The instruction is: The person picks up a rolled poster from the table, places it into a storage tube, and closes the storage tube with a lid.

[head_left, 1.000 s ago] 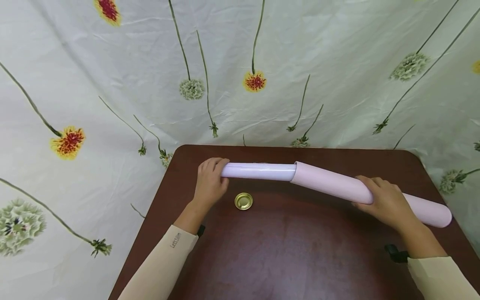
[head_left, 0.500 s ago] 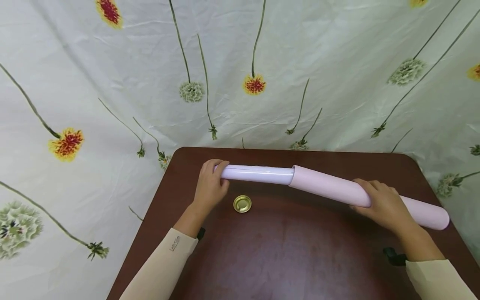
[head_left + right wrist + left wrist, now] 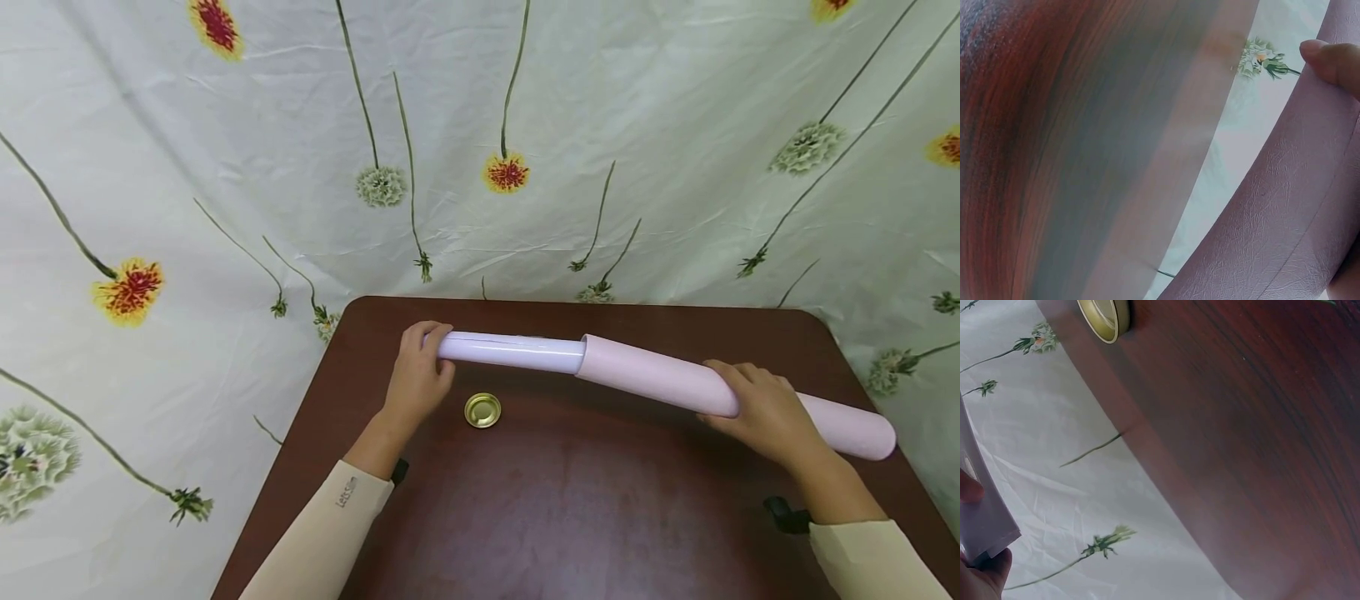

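A pink cylindrical tube point(image 3: 652, 375) with a crinkled surface lies slantwise over the far half of the table. My right hand point(image 3: 765, 412) grips it past its middle; in the right wrist view the thumb point(image 3: 1332, 62) presses on the pink side. From the tube's open left end sticks a glossy white roll point(image 3: 517, 352), probably paper, its inner part hidden in the tube. My left hand point(image 3: 416, 375) holds the roll by its free left end, thumb beneath, fingers over the top. Nearer to me, below the roll, a round gold lid point(image 3: 482, 411) rests on the tabletop.
The dark brown table point(image 3: 585, 500) has rounded far corners. Behind it and along its left side hangs a pale flower-printed cloth point(image 3: 450, 108). The tube's right end comes close to the table's right edge.
The view has shifted slightly. The white roll now slopes down a little toward the tube, where it was nearly level before. Both hands keep their holds, and the exposed length looks about the same.
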A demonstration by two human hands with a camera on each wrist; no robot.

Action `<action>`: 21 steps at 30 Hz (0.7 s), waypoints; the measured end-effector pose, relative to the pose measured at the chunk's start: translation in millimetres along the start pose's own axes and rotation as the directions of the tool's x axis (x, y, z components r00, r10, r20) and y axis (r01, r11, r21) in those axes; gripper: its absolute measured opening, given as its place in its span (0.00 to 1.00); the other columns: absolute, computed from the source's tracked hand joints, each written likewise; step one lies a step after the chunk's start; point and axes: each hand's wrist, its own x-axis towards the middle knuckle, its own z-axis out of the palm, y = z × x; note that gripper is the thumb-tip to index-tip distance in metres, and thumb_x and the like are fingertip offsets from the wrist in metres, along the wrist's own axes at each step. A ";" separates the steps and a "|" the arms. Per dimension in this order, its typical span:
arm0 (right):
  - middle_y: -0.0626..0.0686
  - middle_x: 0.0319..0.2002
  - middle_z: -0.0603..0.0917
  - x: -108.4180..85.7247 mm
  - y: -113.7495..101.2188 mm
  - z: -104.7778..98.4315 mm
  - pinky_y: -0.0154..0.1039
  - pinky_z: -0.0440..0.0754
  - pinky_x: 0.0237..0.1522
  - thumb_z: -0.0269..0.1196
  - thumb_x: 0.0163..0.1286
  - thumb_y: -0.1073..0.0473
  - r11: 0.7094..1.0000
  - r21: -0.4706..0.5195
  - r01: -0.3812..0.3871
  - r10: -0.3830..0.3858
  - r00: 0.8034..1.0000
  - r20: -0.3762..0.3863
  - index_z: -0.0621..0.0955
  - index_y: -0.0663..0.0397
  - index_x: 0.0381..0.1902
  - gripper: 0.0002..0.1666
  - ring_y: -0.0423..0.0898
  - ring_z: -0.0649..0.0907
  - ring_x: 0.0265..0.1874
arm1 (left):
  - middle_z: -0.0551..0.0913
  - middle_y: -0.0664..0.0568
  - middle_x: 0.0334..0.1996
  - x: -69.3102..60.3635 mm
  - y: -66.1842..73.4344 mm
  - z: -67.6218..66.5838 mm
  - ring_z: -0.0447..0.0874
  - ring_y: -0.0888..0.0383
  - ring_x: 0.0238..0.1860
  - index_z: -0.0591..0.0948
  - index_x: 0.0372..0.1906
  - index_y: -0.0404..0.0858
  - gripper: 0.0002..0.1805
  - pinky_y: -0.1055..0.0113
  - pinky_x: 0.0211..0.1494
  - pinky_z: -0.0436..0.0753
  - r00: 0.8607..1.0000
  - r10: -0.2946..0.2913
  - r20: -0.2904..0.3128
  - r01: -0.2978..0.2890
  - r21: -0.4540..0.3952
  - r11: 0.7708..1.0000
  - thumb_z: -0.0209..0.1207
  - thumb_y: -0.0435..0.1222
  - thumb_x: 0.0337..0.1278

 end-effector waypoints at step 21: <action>0.65 0.52 0.82 0.2 -0.5 -3.7 0.65 0.71 0.46 0.79 0.50 0.46 1.000 -0.003 0.017 -0.017 1.000 -0.002 0.72 0.49 0.68 0.49 0.64 0.81 0.49 | 0.75 0.38 0.58 -0.8 3.1 0.2 0.76 0.39 0.58 0.80 0.60 0.37 0.28 0.47 0.59 0.78 1.000 0.017 -0.004 -0.017 -0.041 0.999 0.60 0.25 0.48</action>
